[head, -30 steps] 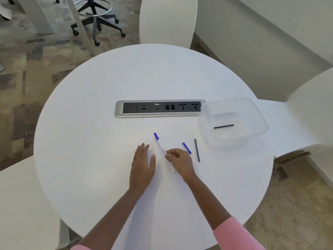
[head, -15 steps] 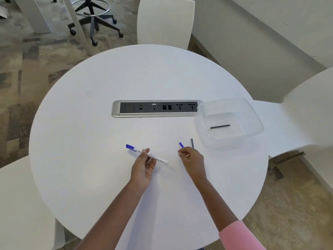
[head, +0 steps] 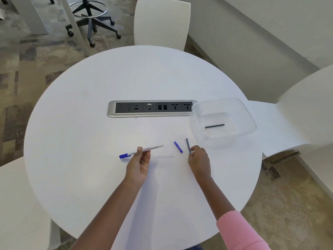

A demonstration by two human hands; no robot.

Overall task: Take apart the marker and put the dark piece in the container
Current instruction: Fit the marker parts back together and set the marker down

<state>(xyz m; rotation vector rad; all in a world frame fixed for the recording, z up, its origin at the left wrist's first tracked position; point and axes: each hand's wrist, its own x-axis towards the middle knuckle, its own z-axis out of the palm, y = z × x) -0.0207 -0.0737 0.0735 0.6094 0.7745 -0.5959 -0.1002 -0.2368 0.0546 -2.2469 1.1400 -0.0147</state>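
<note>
Pinching the near end of the dark piece [head: 188, 146], the right hand [head: 199, 160] grips only its tip; it may slip short of the container [head: 250, 116] (one dark rod [head: 214, 126] already lies inside). The left hand [head: 139, 164] clasps the marker body [head: 151, 148]. Fingertip contact is obscured.

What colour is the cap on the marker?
Blue, on the marker's left end beside the left hand; the head view shows it.

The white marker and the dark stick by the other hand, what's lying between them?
A small blue piece lies on the table between the marker and the dark stick, seen in the head view.
</note>
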